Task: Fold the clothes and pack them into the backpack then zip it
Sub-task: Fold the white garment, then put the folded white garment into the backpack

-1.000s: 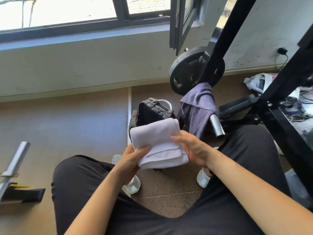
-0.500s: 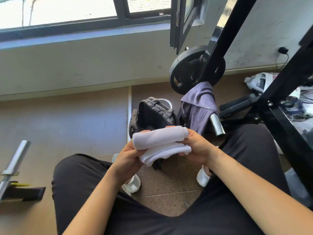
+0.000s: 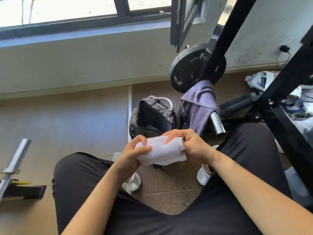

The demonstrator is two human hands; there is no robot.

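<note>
Backpack: open on the floor.
Purple garment: draped just right of the backpack.
White cloth: in front of the backpack, rolled tighter than before.
Hands: left hand and right hand grip its ends, now closer together.

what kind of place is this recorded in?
Probably a gym or workout room: a weight plate by a black rack, and a barbell end at left. The left hand and right hand grip a cloth above the open backpack.

Cloth in left hand, right hand
</note>
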